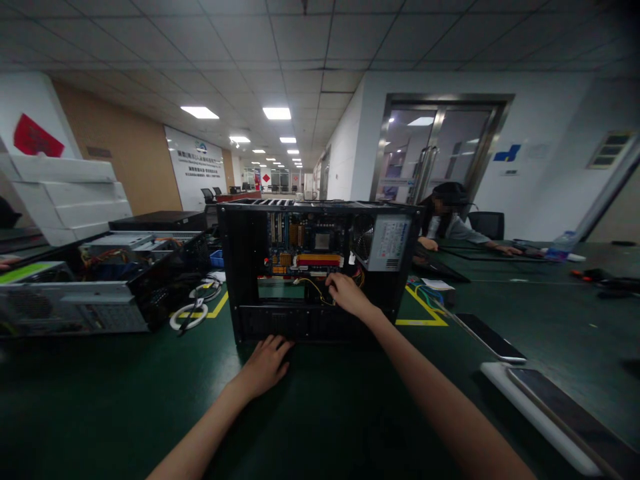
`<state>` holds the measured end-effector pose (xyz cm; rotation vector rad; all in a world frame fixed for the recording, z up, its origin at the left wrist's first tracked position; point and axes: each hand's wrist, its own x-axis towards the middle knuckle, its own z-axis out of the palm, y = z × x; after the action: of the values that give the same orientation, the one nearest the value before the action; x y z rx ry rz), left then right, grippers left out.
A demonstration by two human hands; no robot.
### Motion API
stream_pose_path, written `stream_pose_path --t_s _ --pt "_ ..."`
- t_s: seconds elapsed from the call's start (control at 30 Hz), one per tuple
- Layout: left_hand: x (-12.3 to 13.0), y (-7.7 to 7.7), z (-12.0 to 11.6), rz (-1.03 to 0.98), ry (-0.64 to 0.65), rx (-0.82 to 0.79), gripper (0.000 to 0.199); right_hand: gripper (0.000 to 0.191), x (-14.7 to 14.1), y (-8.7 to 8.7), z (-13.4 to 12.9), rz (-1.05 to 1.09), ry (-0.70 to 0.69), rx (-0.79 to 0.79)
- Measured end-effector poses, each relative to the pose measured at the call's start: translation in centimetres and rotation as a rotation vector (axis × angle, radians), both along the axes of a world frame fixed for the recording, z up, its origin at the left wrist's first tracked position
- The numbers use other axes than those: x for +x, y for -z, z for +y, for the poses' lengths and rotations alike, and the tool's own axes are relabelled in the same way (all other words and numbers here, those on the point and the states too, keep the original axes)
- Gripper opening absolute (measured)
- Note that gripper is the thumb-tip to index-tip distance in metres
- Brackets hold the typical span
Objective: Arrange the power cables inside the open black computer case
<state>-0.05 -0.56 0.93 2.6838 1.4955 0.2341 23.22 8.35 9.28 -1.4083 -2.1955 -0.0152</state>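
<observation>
A black computer case (273,327) stands on the table with its open side toward me. Inside it I see a motherboard (280,233) with coloured slots and a power supply (391,243) at the upper right. My right hand (347,295) reaches into the case, its fingers pinched together near the motherboard's lower edge. Whatever lies between those fingertips is too small to make out. Beside them a thin yellow cable (315,287) with a pale connector hangs loose. My left hand (267,362) lies with fingers apart against the case's bottom front edge.
Left of the case are another opened computer case (95,303) and coiled white cables (189,316). Yellow tape (423,323) marks the green table (320,413). To the right lie several flat dark devices, one a phone-like slab (490,337). A person (450,213) sits across at right.
</observation>
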Motion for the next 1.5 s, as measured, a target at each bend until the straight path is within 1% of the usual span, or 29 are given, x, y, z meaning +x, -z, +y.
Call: stream_pose_path --t_s 0.1,0.23,0.33,0.43,0.53,0.63,0.77,0.87,1.13,1.33,1.43,1.5 --pt "0.0 0.0 0.0 -0.002 -0.006 -0.007 0.042 0.021 -1.3 -0.5 2.1 -0.066 -0.05 -0.207" --pt "0.0 -0.1 -0.1 0.003 0.001 -0.001 0.039 0.017 -3.1 -0.4 4.0 -0.175 -0.122 -0.452" --pt "0.0 -0.3 -0.1 0.006 -0.001 -0.002 0.038 0.018 -4.2 0.0 4.9 -0.223 -0.082 -0.653" --pt "0.1 -0.6 -0.2 0.005 0.001 -0.014 0.038 0.02 -5.0 0.5 5.8 -0.281 -0.041 -0.743" --pt "0.1 -0.6 -0.2 0.001 -0.002 -0.008 0.039 0.025 -5.4 1.3 6.6 -0.364 -0.037 -0.752" --pt "0.0 -0.3 -0.1 0.0 0.001 0.003 0.039 0.033 -5.6 2.2 7.0 -0.393 -0.055 -0.776" --pt "-0.1 0.3 0.2 0.006 -0.002 0.012 0.039 0.03 -5.4 3.1 7.2 -0.43 -0.09 -0.893" --pt "-0.1 0.4 0.2 0.0 -0.001 0.018 0.039 0.027 -5.2 3.4 7.3 -0.394 -0.11 -0.938" --pt "0.0 -0.2 0.0 0.001 0.009 0.017 0.039 0.021 -5.0 3.9 7.7 -0.244 -0.142 -1.03" --pt "0.1 -0.4 -0.1 0.002 0.01 0.011 0.04 0.019 -4.7 3.7 7.5 -0.251 -0.133 -0.911" --pt "0.0 -0.3 -0.1 0.0 0.01 0.019 0.039 0.012 -4.6 3.3 7.0 -0.236 -0.144 -0.857" --pt "0.0 -0.2 -0.1 0.001 0.005 0.016 0.038 0.008 -4.6 2.8 6.4 -0.212 -0.128 -0.8"
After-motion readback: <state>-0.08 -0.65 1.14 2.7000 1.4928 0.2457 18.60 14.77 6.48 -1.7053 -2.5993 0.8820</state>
